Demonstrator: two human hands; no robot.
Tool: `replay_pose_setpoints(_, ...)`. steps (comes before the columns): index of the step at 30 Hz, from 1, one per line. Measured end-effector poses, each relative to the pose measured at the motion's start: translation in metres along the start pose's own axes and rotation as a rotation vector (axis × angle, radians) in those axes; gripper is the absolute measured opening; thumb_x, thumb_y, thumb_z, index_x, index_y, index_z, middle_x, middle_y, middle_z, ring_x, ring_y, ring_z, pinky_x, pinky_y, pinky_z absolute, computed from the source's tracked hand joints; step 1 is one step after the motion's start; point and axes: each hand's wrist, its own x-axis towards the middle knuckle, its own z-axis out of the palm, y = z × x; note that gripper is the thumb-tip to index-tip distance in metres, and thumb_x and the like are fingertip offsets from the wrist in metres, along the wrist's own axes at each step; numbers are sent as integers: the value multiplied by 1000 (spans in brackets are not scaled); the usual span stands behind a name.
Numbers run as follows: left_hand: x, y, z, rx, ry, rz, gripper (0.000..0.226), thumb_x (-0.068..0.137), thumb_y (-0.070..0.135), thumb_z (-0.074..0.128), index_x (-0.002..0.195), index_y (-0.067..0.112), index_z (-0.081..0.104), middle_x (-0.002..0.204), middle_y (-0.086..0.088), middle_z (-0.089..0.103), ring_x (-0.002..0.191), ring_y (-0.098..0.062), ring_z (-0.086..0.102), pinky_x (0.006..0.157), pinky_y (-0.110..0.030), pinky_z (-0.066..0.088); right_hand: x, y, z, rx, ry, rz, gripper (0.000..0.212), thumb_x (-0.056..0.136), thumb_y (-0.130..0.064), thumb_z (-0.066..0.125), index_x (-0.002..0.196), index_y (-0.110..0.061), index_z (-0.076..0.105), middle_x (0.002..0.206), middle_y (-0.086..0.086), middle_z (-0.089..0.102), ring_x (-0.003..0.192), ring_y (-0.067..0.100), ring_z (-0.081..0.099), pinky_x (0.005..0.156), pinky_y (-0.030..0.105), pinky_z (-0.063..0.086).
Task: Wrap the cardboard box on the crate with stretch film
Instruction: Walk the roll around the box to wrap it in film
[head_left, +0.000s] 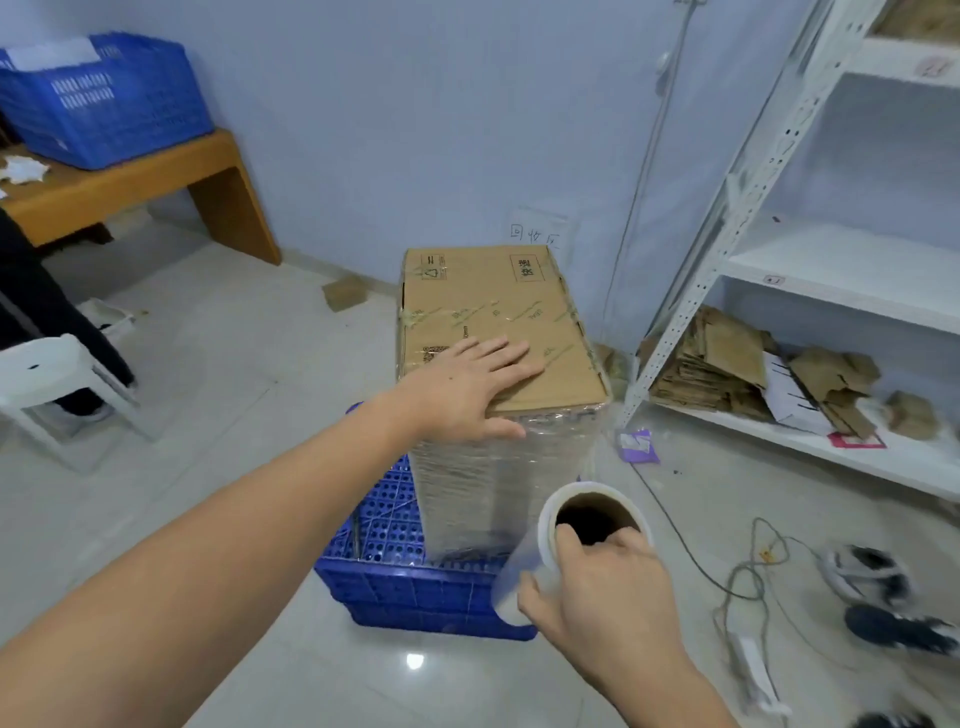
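On the pale tiled floor (249, 364), seen from the head camera, one upturned blue perforated plastic crate (410, 587) carries one tall brown cardboard box (493, 322) standing on end. Clear stretch film (498, 483) already covers the box's near sides from the top edge down to the crate, while its taped top face is bare. One left hand (467, 389) lies flat on the near end of the box top, fingers straight and spread, thumb hooked over the wrapped front edge. One right hand (597, 587) grips one roll of clear stretch film on a brown cardboard core (582, 525), fingertips tucked into the open end of the core and thumb pressed on the roll's outer side; the roll is held just beside the box's lower right corner, above the crate's near right corner, and a stretched sheet of film runs from it up to the box.

A second blue plastic crate (104, 98) sits on one wooden bench (156, 182) at the far left. One white plastic stool (62, 384) stands on the left. One white metal shelving unit (831, 260) on the right holds a stack of flattened brown cardboard (727, 364). Two dark shoes (883, 603) and loose cables (753, 571) lie on the floor at right, and one small purple packet (639, 447) lies near the shelf's foot.
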Motion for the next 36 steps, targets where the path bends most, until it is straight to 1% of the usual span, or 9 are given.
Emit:
replay_pose_setpoints(3, 3, 0, 8, 9, 24, 3, 86, 94, 81, 31, 164, 39, 4, 173, 6, -3, 159, -18, -4, 129, -46, 2, 7, -12, 13, -21, 70, 76, 58, 70, -72, 46, 49, -18, 46, 34, -4, 39, 39, 20, 27, 53, 24, 21)
replay_pose_setpoints(7, 2, 0, 10, -24, 41, 4, 84, 95, 81, 30, 164, 40, 5, 173, 6, -1, 159, -19, -2, 129, -45, 1, 5, -21, 21, -101, 163, 24, 50, 69, -54, 72, 49, -18, 43, 35, -1, 38, 42, 20, 21, 55, 25, 21)
replay_pose_setpoints(10, 4, 4, 7, -25, 19, 0, 83, 96, 79, 30, 164, 39, 4, 173, 5, -2, 159, -19, -3, 129, -45, 0, -1, -25, 26, -78, 193, -44, 49, 76, -52, 64, 55, -22, 31, 37, -2, 38, 45, 20, 22, 54, 27, 22)
replay_pose_setpoints(13, 4, 3, 7, -24, 30, 7, 82, 97, 78, 29, 164, 39, 3, 173, 5, -3, 159, -20, -3, 129, -46, 1, -2, -26, 21, -41, 206, -67, 45, 76, -56, 55, 54, -22, 36, 40, -5, 41, 47, 20, 35, 50, 26, 25)
replay_pose_setpoints(17, 1, 1, 10, -25, 42, 14, 82, 96, 78, 30, 164, 39, 3, 173, 5, -2, 159, -20, -2, 129, -47, 2, 4, -41, 17, -22, 142, -215, 45, 73, -58, 62, 55, -23, 42, 42, -6, 44, 50, 18, 34, 50, 25, 33)
replay_pose_setpoints(22, 1, 0, 9, -28, 49, 13, 82, 97, 77, 32, 164, 39, 4, 173, 5, -1, 159, -20, -2, 129, -46, 1, 16, -60, 19, -18, 124, -335, 42, 73, -52, 69, 54, -23, 44, 43, -8, 44, 46, 16, 36, 61, 24, 21)
replay_pose_setpoints(26, 4, 1, 10, -31, 46, 10, 82, 97, 77, 32, 164, 39, 5, 173, 5, -1, 159, -20, -2, 129, -47, 2, 23, -64, 30, 0, 66, -409, 39, 75, -51, 68, 54, -23, 50, 45, -6, 46, 47, 18, 37, 62, 26, 32)
replay_pose_setpoints(31, 4, 0, 11, -21, 57, 9, 83, 96, 78, 33, 164, 39, 6, 173, 5, 0, 159, -20, -1, 129, -47, 2, 23, -67, 27, 4, 57, -382, 40, 73, -52, 67, 58, -25, 43, 46, -8, 47, 47, 15, 39, 64, 25, 31)
replay_pose_setpoints(36, 4, 0, 9, -24, 54, 5, 83, 95, 79, 32, 163, 40, 6, 173, 6, 0, 159, -18, -2, 129, -46, 2, 14, -77, 29, -65, -39, -339, 52, 53, -58, 83, 62, -23, 46, 44, -8, 46, 41, 14, 40, 58, 25, 37)
